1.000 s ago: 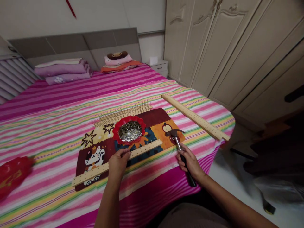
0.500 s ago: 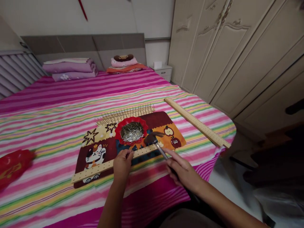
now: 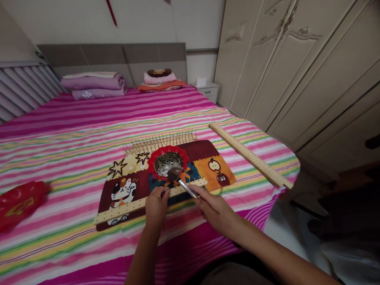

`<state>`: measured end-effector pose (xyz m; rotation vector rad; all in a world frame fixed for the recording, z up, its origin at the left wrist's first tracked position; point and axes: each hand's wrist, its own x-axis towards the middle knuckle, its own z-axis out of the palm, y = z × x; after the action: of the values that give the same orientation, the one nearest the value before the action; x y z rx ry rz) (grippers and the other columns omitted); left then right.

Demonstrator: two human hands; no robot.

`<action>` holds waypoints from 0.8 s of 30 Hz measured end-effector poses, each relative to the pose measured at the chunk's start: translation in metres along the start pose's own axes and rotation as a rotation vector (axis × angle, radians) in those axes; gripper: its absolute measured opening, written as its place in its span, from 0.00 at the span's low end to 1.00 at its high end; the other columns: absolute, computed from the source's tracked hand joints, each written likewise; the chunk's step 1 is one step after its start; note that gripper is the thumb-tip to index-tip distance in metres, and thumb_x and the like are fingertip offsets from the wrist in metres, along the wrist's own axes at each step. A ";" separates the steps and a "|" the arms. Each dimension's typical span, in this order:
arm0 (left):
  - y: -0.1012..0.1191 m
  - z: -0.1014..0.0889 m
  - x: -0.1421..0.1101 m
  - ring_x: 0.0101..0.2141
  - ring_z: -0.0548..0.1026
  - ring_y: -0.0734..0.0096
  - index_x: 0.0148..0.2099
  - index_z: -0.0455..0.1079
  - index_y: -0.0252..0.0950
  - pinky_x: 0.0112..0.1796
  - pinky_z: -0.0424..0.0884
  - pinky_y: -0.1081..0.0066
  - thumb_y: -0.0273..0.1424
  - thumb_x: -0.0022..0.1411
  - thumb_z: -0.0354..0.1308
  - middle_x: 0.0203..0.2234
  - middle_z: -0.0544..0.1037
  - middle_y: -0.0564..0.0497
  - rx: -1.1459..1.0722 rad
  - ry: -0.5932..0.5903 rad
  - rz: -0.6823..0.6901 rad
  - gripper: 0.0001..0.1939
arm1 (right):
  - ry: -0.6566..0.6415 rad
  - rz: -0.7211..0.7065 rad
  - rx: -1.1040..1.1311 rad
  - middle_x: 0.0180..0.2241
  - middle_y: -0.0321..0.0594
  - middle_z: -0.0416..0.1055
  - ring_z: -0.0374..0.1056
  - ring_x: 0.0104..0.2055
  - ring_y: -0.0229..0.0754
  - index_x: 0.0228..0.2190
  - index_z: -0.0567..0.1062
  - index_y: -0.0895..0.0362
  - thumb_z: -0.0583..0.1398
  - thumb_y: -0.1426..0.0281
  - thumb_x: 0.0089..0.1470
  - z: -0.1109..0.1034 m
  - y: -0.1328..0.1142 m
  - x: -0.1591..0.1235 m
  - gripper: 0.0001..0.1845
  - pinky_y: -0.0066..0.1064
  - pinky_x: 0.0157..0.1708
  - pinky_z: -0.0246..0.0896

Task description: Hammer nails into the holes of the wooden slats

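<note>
Strip: the pale, holed strip (image 3: 126, 208) lies slantwise across the printed mat (image 3: 204, 150), nearer the person than the bowl (image 3: 151, 163) of nails (image 3: 168, 160).
Left hand: the left hand (image 3: 156, 202) is on the strip near its middle, thumb and finger bunched; cannot tell whether they grip the strip or a nail.
Right hand: the right hand (image 3: 215, 209) is wrapped around the hammer (image 3: 187, 188), forefinger along the shaft.
Hammer head: blurred, just beyond the left fingertips, overlapping the bowl's near rim in view; contact cannot be told.
Just changed: the head has swung leftward, from over the strip's right end to beside the left fingers.
Meaning: hammering seems centred on that spot, with the left fingers close to the head.
Against the first frame: the hammer was over the mat's apple print, clear of the strip; the left hand has kept its place.
Unchanged: the nail-studded piece (image 3: 160, 142) sits beyond the bowl.
</note>
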<state>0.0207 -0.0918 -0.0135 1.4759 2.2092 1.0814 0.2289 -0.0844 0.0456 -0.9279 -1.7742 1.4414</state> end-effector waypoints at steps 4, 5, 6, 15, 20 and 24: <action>-0.002 0.001 0.000 0.30 0.73 0.69 0.28 0.71 0.39 0.35 0.65 0.70 0.37 0.53 0.54 0.27 0.75 0.51 -0.013 0.000 -0.006 0.09 | 0.271 0.258 0.307 0.21 0.29 0.61 0.53 0.16 0.32 0.56 0.65 0.50 0.56 0.62 0.55 -0.019 0.019 -0.016 0.27 0.22 0.12 0.45; -0.003 0.001 0.000 0.30 0.73 0.69 0.29 0.72 0.39 0.34 0.66 0.70 0.37 0.52 0.54 0.27 0.75 0.51 -0.018 -0.004 -0.014 0.09 | 0.336 0.328 0.391 0.21 0.29 0.62 0.52 0.15 0.31 0.57 0.63 0.50 0.56 0.61 0.53 -0.025 0.027 -0.019 0.29 0.20 0.11 0.42; -0.003 0.000 0.000 0.29 0.73 0.69 0.30 0.72 0.39 0.34 0.67 0.70 0.37 0.52 0.54 0.27 0.76 0.52 -0.029 -0.012 -0.023 0.09 | 0.393 0.376 0.465 0.21 0.29 0.62 0.52 0.15 0.30 0.57 0.62 0.50 0.57 0.62 0.52 -0.030 0.037 -0.022 0.30 0.19 0.10 0.41; 0.012 -0.024 0.039 0.40 0.74 0.63 0.38 0.75 0.37 0.44 0.67 0.66 0.34 0.56 0.50 0.37 0.78 0.46 0.161 0.091 0.030 0.14 | 0.509 0.361 0.650 0.19 0.27 0.61 0.51 0.14 0.28 0.53 0.62 0.51 0.59 0.63 0.50 -0.049 0.099 -0.037 0.27 0.16 0.09 0.41; 0.035 -0.010 0.067 0.42 0.71 0.54 0.37 0.77 0.37 0.41 0.63 0.59 0.35 0.57 0.51 0.38 0.78 0.43 0.553 -0.100 0.066 0.14 | 0.503 0.344 0.649 0.19 0.27 0.62 0.51 0.14 0.28 0.53 0.61 0.51 0.59 0.62 0.51 -0.048 0.104 -0.036 0.27 0.16 0.10 0.41; 0.047 0.001 0.074 0.42 0.71 0.54 0.36 0.77 0.39 0.39 0.61 0.59 0.35 0.57 0.51 0.39 0.78 0.43 0.705 -0.191 0.010 0.14 | 0.506 0.351 0.660 0.19 0.26 0.62 0.50 0.13 0.28 0.53 0.61 0.51 0.59 0.61 0.51 -0.048 0.105 -0.035 0.28 0.16 0.10 0.40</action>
<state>0.0203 -0.0166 0.0319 1.7412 2.5616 0.1198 0.3003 -0.0749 -0.0514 -1.1295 -0.7157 1.6612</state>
